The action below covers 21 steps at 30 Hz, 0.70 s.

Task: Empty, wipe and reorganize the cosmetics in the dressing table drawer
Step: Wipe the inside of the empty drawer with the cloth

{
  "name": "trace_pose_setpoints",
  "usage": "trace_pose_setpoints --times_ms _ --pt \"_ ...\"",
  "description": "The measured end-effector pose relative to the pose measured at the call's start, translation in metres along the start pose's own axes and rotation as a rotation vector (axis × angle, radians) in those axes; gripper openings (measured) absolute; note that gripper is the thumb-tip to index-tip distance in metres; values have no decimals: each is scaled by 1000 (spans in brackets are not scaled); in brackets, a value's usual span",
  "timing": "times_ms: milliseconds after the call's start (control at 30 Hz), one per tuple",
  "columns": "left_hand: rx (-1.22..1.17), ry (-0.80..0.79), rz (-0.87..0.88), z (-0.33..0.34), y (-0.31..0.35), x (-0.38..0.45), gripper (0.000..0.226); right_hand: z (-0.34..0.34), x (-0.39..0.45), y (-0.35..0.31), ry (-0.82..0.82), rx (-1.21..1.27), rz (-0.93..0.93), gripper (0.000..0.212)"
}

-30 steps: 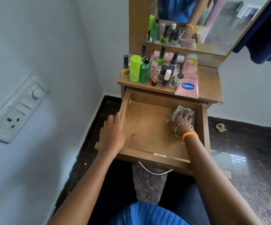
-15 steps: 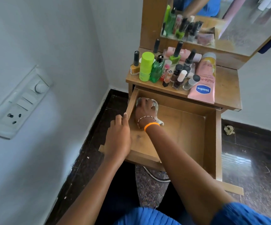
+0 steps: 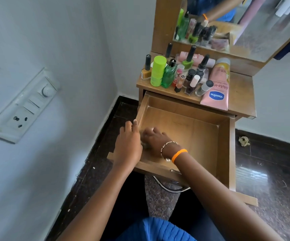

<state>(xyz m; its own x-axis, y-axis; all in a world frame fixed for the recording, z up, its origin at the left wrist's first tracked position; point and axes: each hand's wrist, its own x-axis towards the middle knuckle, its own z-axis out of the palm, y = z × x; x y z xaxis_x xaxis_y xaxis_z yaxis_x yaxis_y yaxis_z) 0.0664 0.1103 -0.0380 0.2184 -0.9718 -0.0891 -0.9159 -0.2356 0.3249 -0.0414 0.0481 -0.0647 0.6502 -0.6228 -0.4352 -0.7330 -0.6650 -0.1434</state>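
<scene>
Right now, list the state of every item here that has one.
Drawer: pulled open, emptied.
Vaseline tube: lying flat on the tabletop, capped.
Green bottle: upright, capped.
Yellow polish: upright, capped.
Left hand: gripping the drawer's left wall.
Right hand: pressed to the drawer floor; cloth barely visible.

Cloth hidden under blurred right hand (image 3: 155,139).

Matt wooden drawer (image 3: 226,153), glossy dark stone floor (image 3: 271,171), chromed metal handle (image 3: 168,187)

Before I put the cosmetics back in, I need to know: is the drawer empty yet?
Empty of cosmetics: the drawer shows bare wood, with only the right hand inside; the bottles stand on the tabletop.
</scene>
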Motion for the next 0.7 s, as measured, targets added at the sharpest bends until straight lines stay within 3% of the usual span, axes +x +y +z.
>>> trace_pose_setpoints --times_ms 167,267,300,367,433,467,567,700 --pt "-24 10 6 -2 -2 -1 71 -4 -15 -11 -191 194 -126 32" --pt "-33 15 -3 -3 -4 -2 66 -26 -10 5 -238 501 -122 28" --pt "-37 22 -3 -3 -5 -2 64 -32 -7 11 -159 602 -55 29" --pt "-31 34 3 -3 -5 -1 62 -37 6 24 178 684 152 24" --pt "-27 47 4 -2 -5 0 61 -32 28 33 428 576 378 31" --pt "-25 52 3 -2 -5 0 61 -29 39 34 416 538 420 41" --pt "-5 59 4 0 -5 0 63 -10 55 25 194 411 326 65" --pt "-1 58 2 2 -6 0 63 7 51 24 224 155 311 64"
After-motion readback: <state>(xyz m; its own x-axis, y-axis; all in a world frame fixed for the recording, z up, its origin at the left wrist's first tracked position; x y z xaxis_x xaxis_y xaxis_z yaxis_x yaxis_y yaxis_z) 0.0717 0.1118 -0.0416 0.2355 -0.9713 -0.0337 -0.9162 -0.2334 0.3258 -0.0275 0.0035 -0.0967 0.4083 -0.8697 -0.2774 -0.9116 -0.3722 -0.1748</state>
